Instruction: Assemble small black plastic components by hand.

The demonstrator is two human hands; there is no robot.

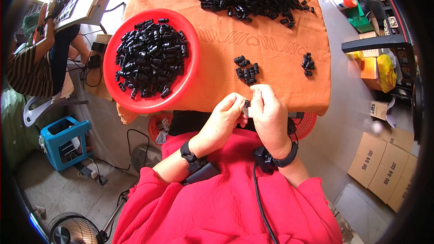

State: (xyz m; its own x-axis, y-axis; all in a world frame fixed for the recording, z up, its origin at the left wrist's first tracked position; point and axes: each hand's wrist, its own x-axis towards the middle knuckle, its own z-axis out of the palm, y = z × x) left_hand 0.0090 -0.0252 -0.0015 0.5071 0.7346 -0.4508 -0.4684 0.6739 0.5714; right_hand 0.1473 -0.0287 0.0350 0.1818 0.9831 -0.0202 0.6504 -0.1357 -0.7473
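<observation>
The person is wearing a bright red top with short, loose sleeves. A black strap is going around each wrist, holding a small black box. The left hand [221,119] and right hand [270,115] are bare. A thin black cable is hanging down from the right box.

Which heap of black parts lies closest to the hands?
The small cluster mid-cloth, just above the hands; the tiny group sits farther right.

Bright daylight, upper-left glare, dark fisheye-warped edges.
</observation>
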